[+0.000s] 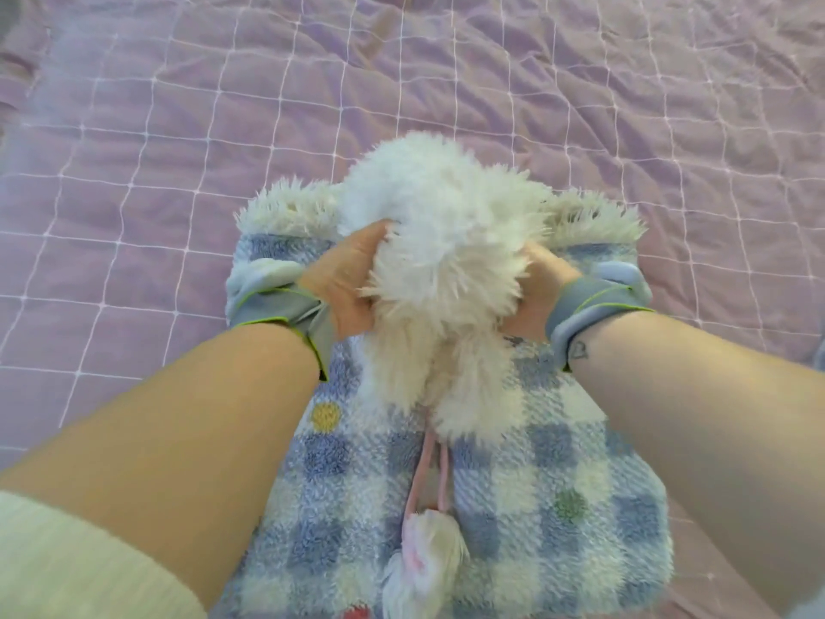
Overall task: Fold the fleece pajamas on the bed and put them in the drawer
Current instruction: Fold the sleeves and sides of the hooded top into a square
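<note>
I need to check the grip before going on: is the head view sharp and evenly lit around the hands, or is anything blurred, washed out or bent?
Head view: light soft and even, no hard shadows; the white fluffy fleece is washed out and blurred, burying the fingers of the left hand and right hand; grid lines on the quilt bow, a wide-angle effect.

The white fleece (pixel 442 225) is burying the fingertips of the left hand (pixel 339 283) and nearly all fingers of the right hand (pixel 535 290). The picture's bottom edge is cutting off the checked pajamas (pixel 558 484) and a red patch (pixel 357 613) on them. The cord ends (pixel 424 560) are showing blurred, perhaps pompoms.
</note>
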A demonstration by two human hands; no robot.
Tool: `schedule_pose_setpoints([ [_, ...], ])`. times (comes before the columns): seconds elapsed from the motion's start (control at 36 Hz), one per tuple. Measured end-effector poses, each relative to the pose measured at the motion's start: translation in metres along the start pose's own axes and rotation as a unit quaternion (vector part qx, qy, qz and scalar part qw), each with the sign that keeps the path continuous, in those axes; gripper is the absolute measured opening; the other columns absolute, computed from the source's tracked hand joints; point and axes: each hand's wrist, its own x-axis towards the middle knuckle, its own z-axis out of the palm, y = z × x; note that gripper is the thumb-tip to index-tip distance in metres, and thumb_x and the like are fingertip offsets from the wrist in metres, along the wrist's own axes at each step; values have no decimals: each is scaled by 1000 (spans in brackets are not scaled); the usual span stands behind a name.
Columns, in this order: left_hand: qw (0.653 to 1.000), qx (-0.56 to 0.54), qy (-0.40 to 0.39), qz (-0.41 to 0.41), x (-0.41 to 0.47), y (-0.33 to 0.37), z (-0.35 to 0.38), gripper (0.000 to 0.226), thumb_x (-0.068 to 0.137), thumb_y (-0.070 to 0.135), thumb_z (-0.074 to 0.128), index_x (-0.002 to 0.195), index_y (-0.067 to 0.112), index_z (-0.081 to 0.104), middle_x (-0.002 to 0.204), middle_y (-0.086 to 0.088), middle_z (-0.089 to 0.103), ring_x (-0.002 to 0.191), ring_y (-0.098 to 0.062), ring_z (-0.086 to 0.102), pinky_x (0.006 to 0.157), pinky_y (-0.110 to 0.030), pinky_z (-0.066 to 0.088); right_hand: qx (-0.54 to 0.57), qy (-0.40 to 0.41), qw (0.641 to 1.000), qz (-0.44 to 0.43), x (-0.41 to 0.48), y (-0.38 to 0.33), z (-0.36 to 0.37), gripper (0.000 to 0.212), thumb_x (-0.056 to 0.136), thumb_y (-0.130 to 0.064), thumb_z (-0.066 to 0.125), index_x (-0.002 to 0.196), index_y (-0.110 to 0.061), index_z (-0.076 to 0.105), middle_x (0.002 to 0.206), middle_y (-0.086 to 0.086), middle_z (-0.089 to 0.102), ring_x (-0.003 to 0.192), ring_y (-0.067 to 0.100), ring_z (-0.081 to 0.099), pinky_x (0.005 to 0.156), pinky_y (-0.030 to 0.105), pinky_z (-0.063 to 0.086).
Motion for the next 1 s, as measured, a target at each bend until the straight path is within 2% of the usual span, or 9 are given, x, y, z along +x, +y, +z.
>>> schedule_pose_setpoints([
  [0.17,989,50,140,-25,-17,-30,-33,37,90,11,47,57,8,62,51,-4,52,46,-17,48,51,-20,46,-156,-71,985,-14,27,28,-39,48,90,-14,40,42,-16,43,34,-3,37,28,12,34,44,25,27],
  [0.31,890,363,271,-59,-27,-70,-39,33,86,13,60,115,-3,56,97,-20,63,90,-34,63,71,-33,53,-479,143,856,-136,29,52,-45,11,87,-9,57,76,-6,57,79,13,56,74,26,55,66,30,42],
  [0.39,834,471,282,56,-28,-72,-31,82,78,26,67,146,13,23,137,-15,42,124,-35,47,102,-40,41,-503,188,824,-183,26,58,-39,69,79,-20,66,139,-9,33,133,16,47,122,34,46,100,36,37],
  [0.53,568,796,138,159,-31,-45,-7,87,84,4,46,147,41,-1,157,-1,-9,146,-27,-4,118,-38,5,-675,103,635,-361,-1,45,-19,93,79,-6,50,147,-44,0,158,-2,-13,145,25,-6,120,42,0],
  [0.58,589,794,47,142,-28,-34,4,59,85,7,40,139,30,38,154,1,22,144,-26,15,119,-36,13,-699,16,590,-404,-3,43,-8,68,80,-12,39,140,-44,33,158,-6,10,147,20,0,119,43,-8],
  [0.67,706,687,115,129,-26,-22,10,41,91,27,32,122,28,59,120,-5,62,115,-29,54,95,-33,43,-642,-9,657,-395,-2,45,0,37,80,-28,33,91,-27,68,106,-2,67,125,19,48,117,38,-7],
  [0.72,681,691,173,166,-23,-21,11,35,92,34,42,125,30,53,119,-3,61,111,-28,55,91,-34,45,-651,31,648,-395,4,50,-1,30,80,-38,33,87,-26,60,90,-1,64,111,22,56,117,37,-3],
  [0.83,455,880,95,95,-10,-48,-3,90,76,66,52,145,20,16,151,-8,5,141,-33,9,111,-58,12,-747,68,531,-395,25,72,-16,96,71,-65,57,148,-30,11,156,5,14,139,28,15,112,60,-5],
  [1.0,467,879,59,-71,12,-89,-33,117,71,75,54,149,19,-12,156,-5,-21,145,-34,-12,107,-70,3,-807,-3,532,-255,56,103,-39,128,64,-73,61,128,-37,-44,154,1,-29,145,34,-12,110,66,2],
])
